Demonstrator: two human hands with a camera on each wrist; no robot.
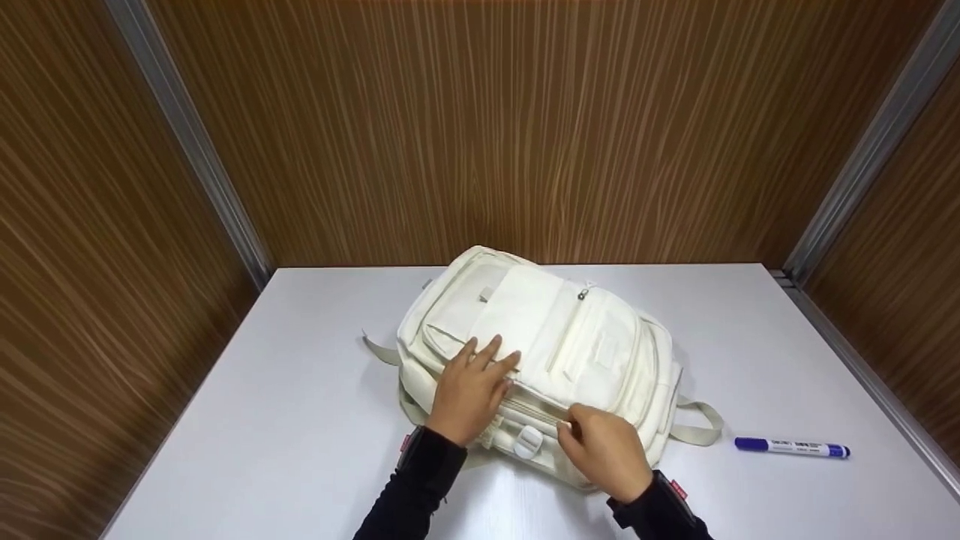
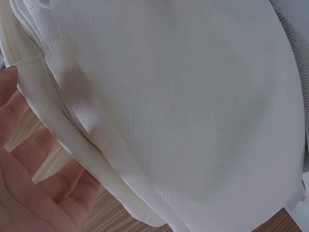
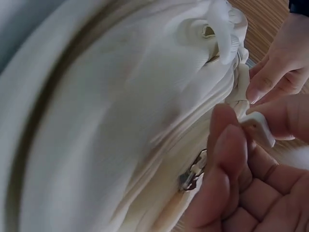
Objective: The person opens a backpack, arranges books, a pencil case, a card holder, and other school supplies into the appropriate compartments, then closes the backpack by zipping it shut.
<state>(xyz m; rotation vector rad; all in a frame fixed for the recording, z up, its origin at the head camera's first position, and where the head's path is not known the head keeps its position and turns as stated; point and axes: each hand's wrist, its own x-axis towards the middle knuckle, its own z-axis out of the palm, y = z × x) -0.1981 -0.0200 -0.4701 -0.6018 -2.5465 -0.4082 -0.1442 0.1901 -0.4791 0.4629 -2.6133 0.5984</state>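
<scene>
A cream backpack [image 1: 517, 315] lies on its back on the table, its front pocket facing up. My left hand [image 1: 471, 394] rests on the pocket's near edge, fingers spread and fairly straight. In the left wrist view its thumb [image 2: 7, 84] touches the seam, and the other fingers lie along the fabric. My right hand [image 1: 606, 450] is at the bag's near side, to the right of the left. In the right wrist view its thumb and fingers pinch a small white zipper pull [image 3: 259, 128], near a metal zipper slider [image 3: 194, 171].
A marker with a blue cap [image 1: 791, 448] lies on the white table [image 1: 285, 420], right of the bag. Loose straps [image 1: 701, 425] stick out at both ends of the bag. Wood-grain panels [image 1: 525, 135] stand at the back and both sides. A white round badge [image 1: 529, 442] sits between the hands.
</scene>
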